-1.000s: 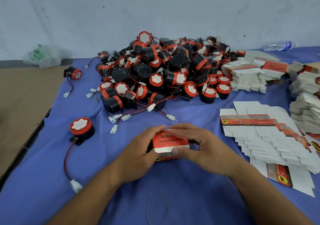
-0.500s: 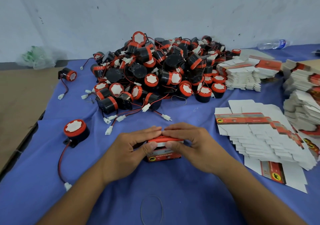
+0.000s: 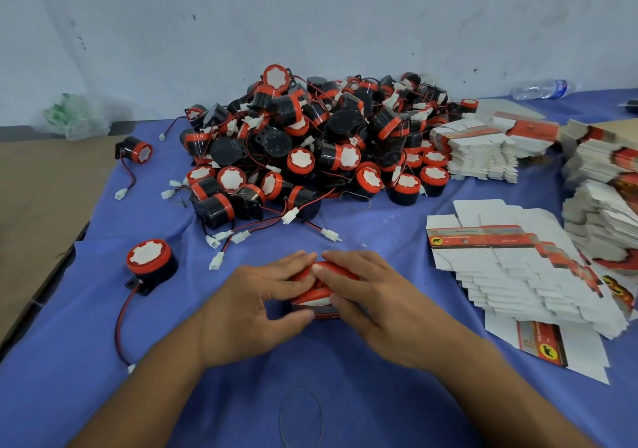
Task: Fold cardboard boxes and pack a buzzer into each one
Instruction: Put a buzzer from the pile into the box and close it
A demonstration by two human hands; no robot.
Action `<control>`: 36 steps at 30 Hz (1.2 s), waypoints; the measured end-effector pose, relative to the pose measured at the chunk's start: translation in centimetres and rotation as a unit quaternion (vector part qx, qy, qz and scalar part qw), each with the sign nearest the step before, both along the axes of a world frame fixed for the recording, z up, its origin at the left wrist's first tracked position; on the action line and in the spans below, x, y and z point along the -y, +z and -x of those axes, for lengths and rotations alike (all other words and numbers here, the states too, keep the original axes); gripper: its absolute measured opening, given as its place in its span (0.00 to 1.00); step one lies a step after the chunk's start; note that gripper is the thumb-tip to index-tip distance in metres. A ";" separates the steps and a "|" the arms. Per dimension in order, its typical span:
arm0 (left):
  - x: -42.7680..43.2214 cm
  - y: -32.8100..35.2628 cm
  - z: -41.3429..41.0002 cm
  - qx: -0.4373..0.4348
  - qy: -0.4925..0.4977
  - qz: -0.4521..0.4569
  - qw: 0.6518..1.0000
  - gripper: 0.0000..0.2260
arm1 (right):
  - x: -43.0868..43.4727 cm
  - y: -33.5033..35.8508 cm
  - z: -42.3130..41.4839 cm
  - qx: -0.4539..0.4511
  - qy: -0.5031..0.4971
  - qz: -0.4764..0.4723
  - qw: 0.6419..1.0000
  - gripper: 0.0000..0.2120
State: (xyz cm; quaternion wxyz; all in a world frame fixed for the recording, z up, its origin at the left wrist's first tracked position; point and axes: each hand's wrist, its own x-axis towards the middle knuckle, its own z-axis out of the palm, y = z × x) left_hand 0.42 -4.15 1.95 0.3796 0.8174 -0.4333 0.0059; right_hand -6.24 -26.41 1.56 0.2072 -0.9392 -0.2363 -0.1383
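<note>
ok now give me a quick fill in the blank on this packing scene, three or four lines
1. The left hand and right hand both grip the small red and white cardboard box, over a ____ cloth.
2. The fanned stack of flat white cardboard blanks lies to the person's ____.
3. The clear plastic bottle at the back lies on its ____.
4. The round black, red-rimmed buzzer nearest the left hand has its white face pointing ____.

Missing words: blue, right, side, up.

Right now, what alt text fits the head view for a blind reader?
The left hand and right hand grip a small red cardboard box on a blue cloth. Behind lies a heap of black and red buzzers, with flat box blanks to the right and a lone buzzer to the left.
</note>
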 end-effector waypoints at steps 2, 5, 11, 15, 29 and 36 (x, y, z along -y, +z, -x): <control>0.0 -0.1 -0.1 0.036 0.000 -0.010 0.999 0.23 | -0.2 -0.3 0.1 -0.014 0.002 0.009 1.000 0.23; 0.2 -0.4 -0.1 0.066 0.011 0.001 0.998 0.20 | -0.5 -1.0 0.1 -0.029 0.001 0.013 0.999 0.26; 0.2 -0.6 -0.4 0.080 0.016 0.011 0.997 0.17 | -0.5 -1.6 -0.1 -0.032 0.015 -0.205 0.978 0.19; 0.2 -0.7 -0.5 0.084 0.025 0.000 0.996 0.16 | 0.4 -1.3 -0.7 0.094 -0.024 -0.186 0.978 0.06; 1.3 -0.6 0.1 0.142 -0.006 -0.003 0.990 0.14 | -0.3 -1.4 -0.9 0.102 -0.011 -0.236 0.966 0.06; 1.7 -1.5 0.0 0.150 -0.026 0.051 0.987 0.13 | 0.4 -1.1 -0.7 0.019 0.017 -0.240 0.970 0.04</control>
